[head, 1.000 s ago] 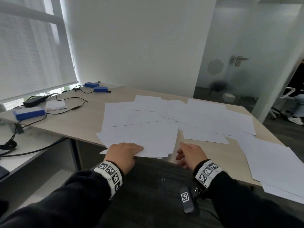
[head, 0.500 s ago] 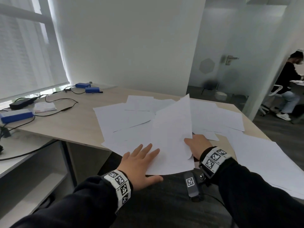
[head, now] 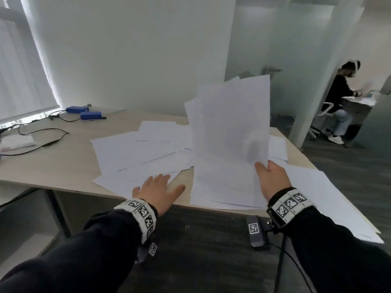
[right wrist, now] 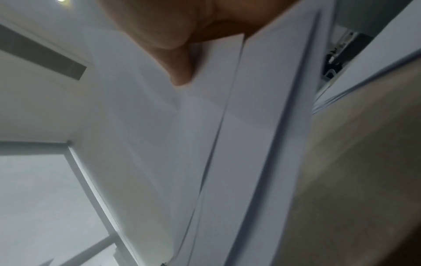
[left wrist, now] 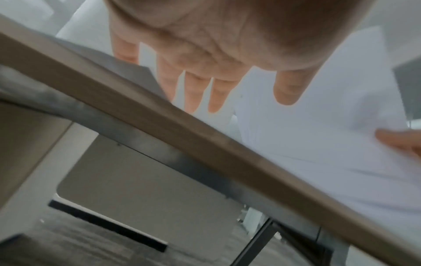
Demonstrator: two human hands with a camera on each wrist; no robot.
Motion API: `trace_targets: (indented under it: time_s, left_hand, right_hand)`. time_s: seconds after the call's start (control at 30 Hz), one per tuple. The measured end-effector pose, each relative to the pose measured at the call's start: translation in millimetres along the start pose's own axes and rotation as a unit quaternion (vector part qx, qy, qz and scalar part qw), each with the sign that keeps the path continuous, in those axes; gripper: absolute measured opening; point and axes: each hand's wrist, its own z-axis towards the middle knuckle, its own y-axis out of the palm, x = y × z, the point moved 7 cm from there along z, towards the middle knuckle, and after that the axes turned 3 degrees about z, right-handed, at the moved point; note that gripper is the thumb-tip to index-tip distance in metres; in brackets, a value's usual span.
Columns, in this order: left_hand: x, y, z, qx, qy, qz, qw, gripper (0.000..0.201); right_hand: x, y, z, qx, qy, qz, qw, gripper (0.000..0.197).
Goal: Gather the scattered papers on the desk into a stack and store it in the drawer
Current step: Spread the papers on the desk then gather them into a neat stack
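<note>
Desk (head: 63,163), light wood, carries scattered white papers (head: 135,153), blank, no readable writing anywhere. Right hand (head: 271,178) pinches a loose sheaf of sheets (head: 230,132), thumb on front, raised steeply with its lower edge at the desk's near edge. Left hand (head: 157,190) lies flat, fingers spread, on the near papers. Two blue boxes (head: 84,112) sit far left with cables.

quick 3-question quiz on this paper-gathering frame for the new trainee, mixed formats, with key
1. True or false: the left hand grips a sheet.
2. The right hand holds: A) a cable B) a bundle of papers C) a blue box
3. Fill in: the loose sheets lie on the ___.

Key: 1 false, its straight fingers lie flat on the sheets; 2 B; 3 desk.
</note>
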Motion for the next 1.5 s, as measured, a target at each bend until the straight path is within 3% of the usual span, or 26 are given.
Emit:
trace_targets:
  time_s: [0.07, 0.13, 0.23, 0.3, 0.4, 0.57, 0.67, 0.87, 1.23, 1.4, 1.5]
  left_hand:
    - [18, -8, 5, 0.021, 0.009, -0.137, 0.99, 0.08]
    - [33, -12, 16, 0.019, 0.013, -0.297, 0.955, 0.085]
    - [55, -24, 32, 0.016, 0.021, -0.425, 0.905, 0.095]
    - [66, -31, 41, 0.022, 0.027, -0.49, 0.871, 0.07]
    - [79, -42, 53, 0.044, 0.041, -0.55, 0.833, 0.042]
    - [104, -63, 51, 0.087, 0.071, -0.574, 0.811, 0.028]
    - [114, -56, 46, 0.076, 0.075, -0.599, 0.793, 0.035]
    - [114, -20, 38, 0.045, 0.064, -0.594, 0.801, 0.042]
    - [109, -13, 29, 0.065, 0.054, -0.61, 0.788, 0.021]
    - [93, 38, 18, 0.011, 0.032, -0.507, 0.861, 0.023]
    - [94, 43, 14, 0.014, 0.028, -0.456, 0.89, 0.021]
  right_hand:
    - [5, -6, 2, 0.007, 0.001, 0.046, 0.999, 0.022]
    - [8, -9, 4, 0.003, 0.004, 0.09, 0.996, 0.016]
    - [14, -10, 9, -0.008, 0.011, 0.141, 0.99, 0.018]
    - [15, -12, 11, -0.014, 0.007, 0.159, 0.987, 0.02]
    - [12, -17, 16, -0.022, 0.0, 0.174, 0.984, 0.022]
    - [7, -27, 28, -0.037, 0.009, 0.207, 0.978, 0.023]
    - [16, -26, 28, -0.053, 0.023, 0.22, 0.974, 0.027]
    - [36, -8, 12, -0.105, 0.012, 0.167, 0.98, 0.033]
    - [40, -8, 15, -0.041, 0.031, 0.164, 0.985, 0.031]
    - [63, 5, -12, -0.099, 0.059, 0.049, 0.992, 0.032]
    - [63, 6, -16, -0.114, 0.06, 0.018, 0.992, 0.038]
